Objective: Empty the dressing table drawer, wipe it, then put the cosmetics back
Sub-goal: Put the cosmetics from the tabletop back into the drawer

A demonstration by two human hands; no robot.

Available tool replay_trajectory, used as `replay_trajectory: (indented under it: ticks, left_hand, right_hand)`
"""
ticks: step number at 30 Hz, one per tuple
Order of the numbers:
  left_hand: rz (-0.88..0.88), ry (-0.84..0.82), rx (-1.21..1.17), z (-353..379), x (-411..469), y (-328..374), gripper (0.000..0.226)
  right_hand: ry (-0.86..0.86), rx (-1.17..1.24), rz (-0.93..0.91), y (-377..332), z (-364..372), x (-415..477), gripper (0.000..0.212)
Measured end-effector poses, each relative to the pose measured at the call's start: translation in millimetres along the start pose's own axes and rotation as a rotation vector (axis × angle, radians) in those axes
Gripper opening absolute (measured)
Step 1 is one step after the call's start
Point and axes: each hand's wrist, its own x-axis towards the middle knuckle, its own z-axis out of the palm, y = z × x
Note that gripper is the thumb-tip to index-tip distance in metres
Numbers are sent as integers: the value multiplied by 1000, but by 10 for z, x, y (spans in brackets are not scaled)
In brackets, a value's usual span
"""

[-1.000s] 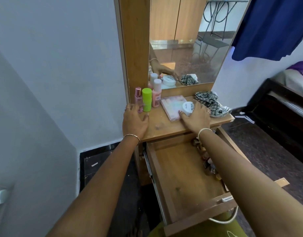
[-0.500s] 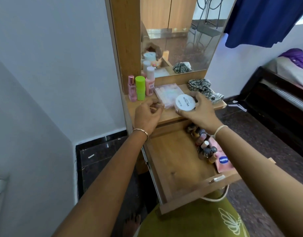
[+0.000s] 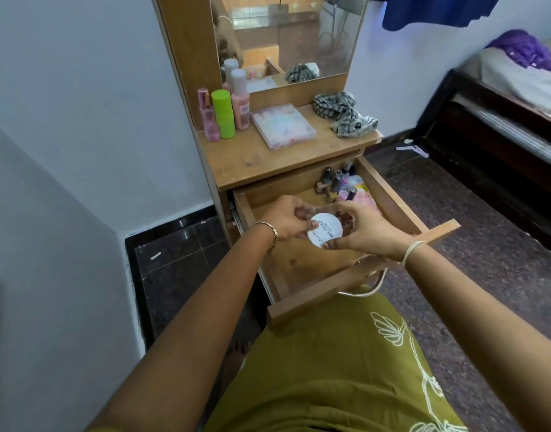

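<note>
Holding the white jar (image 3: 325, 234) between both hands, my left hand (image 3: 286, 218) and right hand (image 3: 366, 230) pinched its rim at centre frame; bare drawer (image 3: 302, 263) floor lay directly below, small bottles (image 3: 339, 182) crowded up-right.

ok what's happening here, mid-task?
A person holds a round white jar with both hands, left hand and right hand, over the open drawer. Small cosmetics already lie in the drawer's far right corner. On the tabletop stand a pink bottle, a green bottle and a peach bottle, beside a flat palette box and a checked cloth. Looks like the putting-back stage.
</note>
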Motion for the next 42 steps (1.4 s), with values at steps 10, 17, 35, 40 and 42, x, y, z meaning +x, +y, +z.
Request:
replay_trajectory:
  ticks: [10,17,35,40,42]
  left_hand:
    - [-109,0,167,298,136,-186,22]
    - [-104,98,197,533,238,-352,16]
    - [-196,178,200,823,456,-401,19]
    - [-203,154,168,846,446,-407,22]
    - [-201,156,139,855,439,-408,23]
  right_hand:
    - [21,-173,105,157,40,-55,23]
    - [5,-234,150,275,-82,-75,16]
    - [271,-53,184,316,-231,-214,30]
    - [436,-80,141,390,-175,-194,26]
    - [488,-76,128,426,-161,-183,26]
